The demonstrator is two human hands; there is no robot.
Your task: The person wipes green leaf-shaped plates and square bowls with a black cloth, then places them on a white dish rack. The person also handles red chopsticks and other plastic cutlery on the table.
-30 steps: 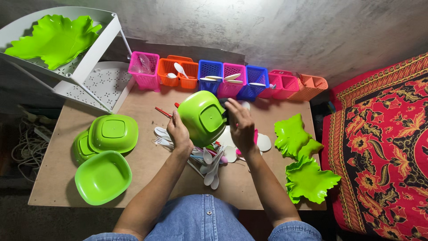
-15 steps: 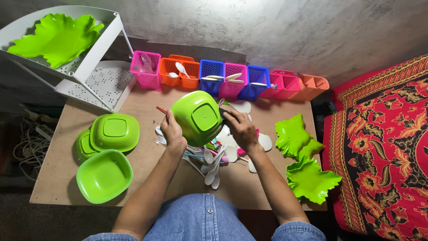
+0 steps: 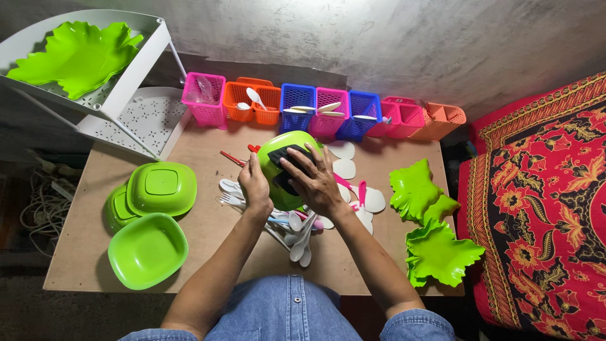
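Observation:
My left hand (image 3: 254, 183) grips the left rim of a green square bowl (image 3: 276, 153), held bottom up above the table. My right hand (image 3: 313, 179) lies flat across the bowl's underside, pressing a dark cloth (image 3: 285, 163) against it. Beneath the bowl lies a heap of plastic spoons and forks (image 3: 297, 228) in white, pink and red.
Green bowls (image 3: 146, 249) are stacked at the left of the brown table (image 3: 208, 233). Leaf-shaped green plates (image 3: 440, 252) lie at the right. A row of coloured baskets (image 3: 323, 110) lines the wall. A white rack (image 3: 136, 69) holds a leaf plate (image 3: 79, 53). A red patterned cloth (image 3: 543, 208) lies at the right.
My right hand has moved from the bowl's right edge onto its underside, with the dark cloth under it. The bowl has tilted a little and my left hand has stayed on the rim.

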